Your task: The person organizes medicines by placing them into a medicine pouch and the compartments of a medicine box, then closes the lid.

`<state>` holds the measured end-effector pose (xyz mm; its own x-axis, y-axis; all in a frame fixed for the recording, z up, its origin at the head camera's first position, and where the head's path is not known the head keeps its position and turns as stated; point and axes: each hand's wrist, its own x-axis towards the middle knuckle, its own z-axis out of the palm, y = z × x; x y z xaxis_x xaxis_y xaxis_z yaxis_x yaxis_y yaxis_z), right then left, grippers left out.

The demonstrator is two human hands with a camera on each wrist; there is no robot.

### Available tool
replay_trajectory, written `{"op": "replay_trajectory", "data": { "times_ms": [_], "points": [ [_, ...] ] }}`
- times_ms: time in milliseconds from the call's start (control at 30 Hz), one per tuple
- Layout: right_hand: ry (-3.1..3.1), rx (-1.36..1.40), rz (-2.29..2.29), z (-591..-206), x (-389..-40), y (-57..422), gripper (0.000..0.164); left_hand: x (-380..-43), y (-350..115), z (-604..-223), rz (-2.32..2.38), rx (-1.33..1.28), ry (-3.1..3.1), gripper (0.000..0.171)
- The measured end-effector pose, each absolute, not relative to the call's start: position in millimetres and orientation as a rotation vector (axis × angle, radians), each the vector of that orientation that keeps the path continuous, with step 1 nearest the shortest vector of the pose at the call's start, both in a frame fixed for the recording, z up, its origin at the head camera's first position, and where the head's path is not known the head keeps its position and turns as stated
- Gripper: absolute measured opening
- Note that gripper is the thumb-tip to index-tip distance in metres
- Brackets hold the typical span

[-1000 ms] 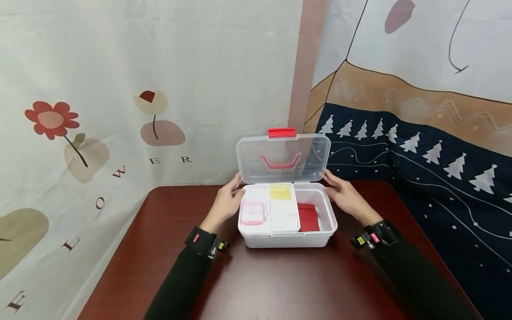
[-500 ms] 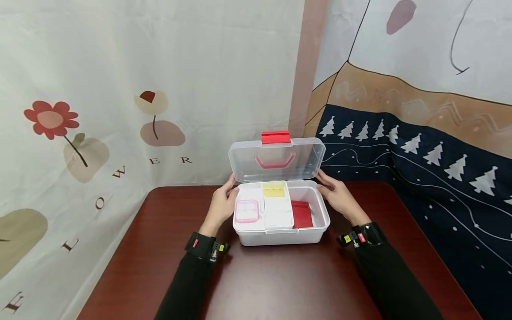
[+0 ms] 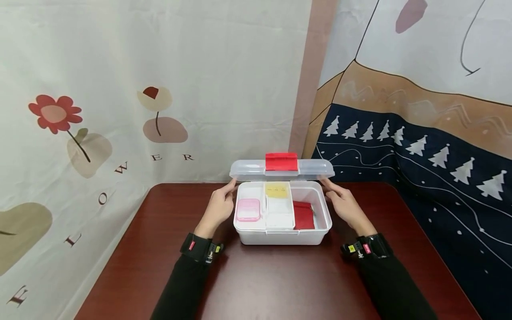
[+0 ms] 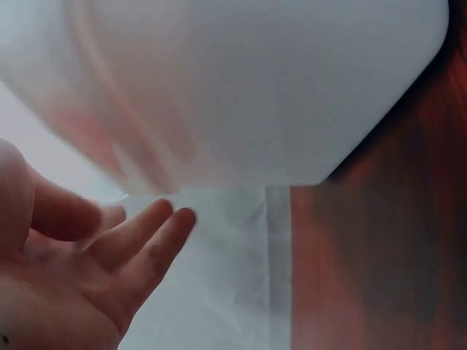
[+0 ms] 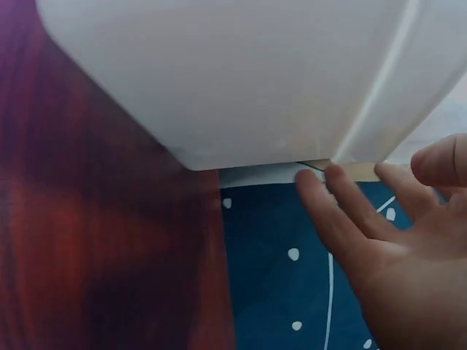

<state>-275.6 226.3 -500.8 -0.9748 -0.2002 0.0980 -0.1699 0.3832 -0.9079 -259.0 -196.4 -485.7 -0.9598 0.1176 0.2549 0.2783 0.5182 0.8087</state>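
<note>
A white plastic storage box [image 3: 282, 238] stands on the table with its clear lid [image 3: 248, 170] tilted partway over it, red latch [image 3: 281, 162] facing front. Inside, a white tray [image 3: 280, 218] with a pink-framed compartment lid [image 3: 248, 210] and a yellow one [image 3: 277, 190] fills the left. A red pouch [image 3: 303, 216] lies on the right. My left hand [image 3: 218, 205] is at the box's back left corner, its index finger reaching to the lid's edge. My right hand [image 3: 348, 207] mirrors it at the back right, fingers extended. Both wrist views show loosely spread fingers beside the box wall.
The dark red wooden table [image 3: 256, 284] extends in front of the box and to both sides. A pale printed curtain [image 3: 224, 89] hangs close behind it, and a navy one with white trees [image 3: 440, 195] hangs at the right.
The lid has swung forward and down from nearly upright, and its handle no longer shows. Both hands stay at the back corners with index fingers stretched to the lid. The box shifted slightly in view.
</note>
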Motion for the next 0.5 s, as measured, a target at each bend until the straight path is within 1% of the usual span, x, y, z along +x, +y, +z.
{"op": "replay_trajectory", "data": {
  "times_ms": [100,300,367,500],
  "points": [
    [2.627,-0.291,-1.639,-501,-272,228,0.058,-255,-199,-481,-1.408,-0.325,-2.649,0.059],
    [2.659,-0.242,-1.574,-500,-265,230,0.049,-250,-205,-475,-1.279,-0.380,-2.703,0.054],
    [2.670,-0.246,-1.568,-501,-264,231,0.046,-249,-208,-473,-1.230,-0.418,-2.710,0.056],
    [2.660,-0.312,-1.582,-504,-265,232,0.051,-247,-212,-470,-1.137,-0.477,-2.748,0.061]
  ]
}}
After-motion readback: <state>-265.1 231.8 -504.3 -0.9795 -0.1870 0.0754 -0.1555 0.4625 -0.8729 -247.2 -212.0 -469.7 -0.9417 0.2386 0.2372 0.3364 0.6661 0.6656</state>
